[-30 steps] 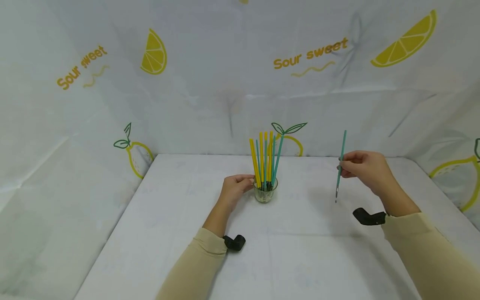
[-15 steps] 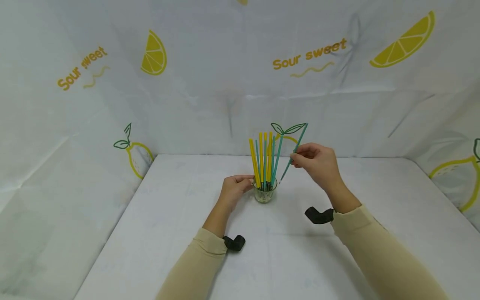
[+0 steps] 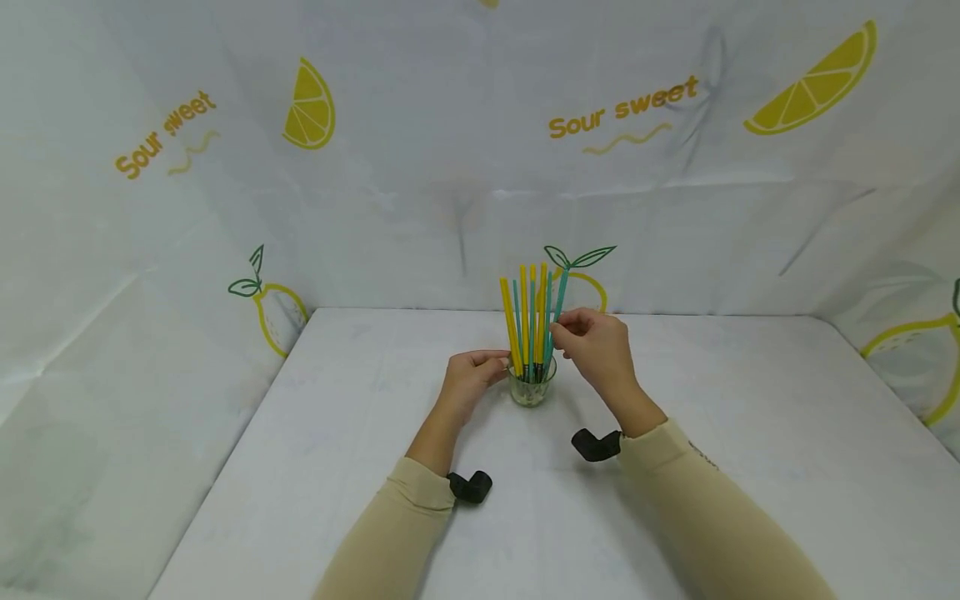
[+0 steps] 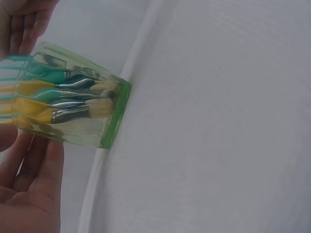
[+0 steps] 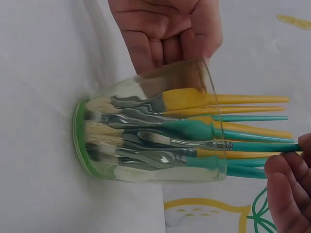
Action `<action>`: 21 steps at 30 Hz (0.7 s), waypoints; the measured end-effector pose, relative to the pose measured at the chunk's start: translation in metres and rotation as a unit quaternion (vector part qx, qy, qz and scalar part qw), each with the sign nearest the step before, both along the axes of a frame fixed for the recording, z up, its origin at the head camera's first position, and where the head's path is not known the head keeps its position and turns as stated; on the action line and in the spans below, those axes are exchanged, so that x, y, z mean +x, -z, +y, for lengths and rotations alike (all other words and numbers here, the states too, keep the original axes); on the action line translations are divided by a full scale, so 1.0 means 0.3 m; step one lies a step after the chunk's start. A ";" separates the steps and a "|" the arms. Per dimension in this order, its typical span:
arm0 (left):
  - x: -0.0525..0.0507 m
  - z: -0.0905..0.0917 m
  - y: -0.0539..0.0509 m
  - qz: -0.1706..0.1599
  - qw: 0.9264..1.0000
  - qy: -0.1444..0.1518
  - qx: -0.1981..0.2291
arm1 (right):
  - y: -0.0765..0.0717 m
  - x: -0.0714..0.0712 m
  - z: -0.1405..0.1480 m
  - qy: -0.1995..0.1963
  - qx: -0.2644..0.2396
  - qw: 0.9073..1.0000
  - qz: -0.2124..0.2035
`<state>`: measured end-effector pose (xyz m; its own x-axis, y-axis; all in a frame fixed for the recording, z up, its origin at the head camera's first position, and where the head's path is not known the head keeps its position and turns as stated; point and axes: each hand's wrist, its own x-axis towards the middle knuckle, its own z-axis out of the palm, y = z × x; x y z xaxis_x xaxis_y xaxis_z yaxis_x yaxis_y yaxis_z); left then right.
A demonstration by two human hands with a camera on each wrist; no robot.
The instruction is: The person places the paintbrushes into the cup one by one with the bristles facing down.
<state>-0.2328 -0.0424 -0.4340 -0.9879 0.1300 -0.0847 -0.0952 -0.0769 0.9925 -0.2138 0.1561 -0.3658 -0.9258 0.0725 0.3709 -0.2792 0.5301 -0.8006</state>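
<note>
A clear glass cup (image 3: 529, 395) with a greenish base stands upright, holding several yellow and teal paintbrushes (image 3: 523, 321), bristles down. My left hand (image 3: 467, 383) holds the cup by its left side near the rim, thumb and fingers around it in the right wrist view. At the cup's right, my right hand (image 3: 598, 350) pinches a thin teal paintbrush (image 5: 194, 144) by its handle. That brush's bristles point downward and lie within the cup's outline, above its base. In the head view the held brush is hard to tell from the others.
The cup is on a white-covered table (image 3: 360, 467), near its back edge. Behind rises a white curtain (image 3: 420, 208) printed with lemons and lettering. A dark wrist-worn device (image 3: 597, 445) sits at the right cuff, another device (image 3: 471, 487) at the left.
My right hand has moved left from the table's right side to the cup, carrying the teal paintbrush down to the other brushes. The left hand and cup have stayed in place.
</note>
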 end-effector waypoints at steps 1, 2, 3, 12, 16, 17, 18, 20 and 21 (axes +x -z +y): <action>0.000 0.000 -0.001 0.000 1.000 0.000 0.001 | 0.006 0.000 -0.006 0.005 0.008 1.000 0.002; 0.000 0.000 -0.001 0.000 1.000 0.000 0.001 | 0.011 0.000 -0.013 0.009 0.017 1.000 0.005; 0.000 0.000 -0.002 -0.001 1.000 0.000 0.000 | 0.017 0.000 -0.019 0.013 0.027 1.000 0.008; -0.001 0.001 0.005 -0.002 1.000 0.003 0.009 | 0.050 -0.002 -0.061 0.034 0.082 0.996 0.015; -0.001 -0.001 0.004 -0.002 1.000 0.008 0.011 | 0.054 -0.004 -0.072 0.044 0.109 0.993 0.034; -0.002 -0.002 0.003 0.000 1.000 0.008 0.010 | 0.054 -0.005 -0.075 0.045 0.113 0.992 0.040; -0.002 -0.002 0.003 0.000 1.000 0.008 0.011 | 0.053 -0.005 -0.078 0.045 0.116 0.991 0.046; -0.003 -0.004 0.002 0.001 1.000 0.007 0.009 | 0.054 -0.005 -0.083 0.044 0.118 0.991 0.053; -0.005 -0.004 0.003 0.001 1.000 0.006 0.007 | 0.055 -0.006 -0.084 0.045 0.119 0.991 0.053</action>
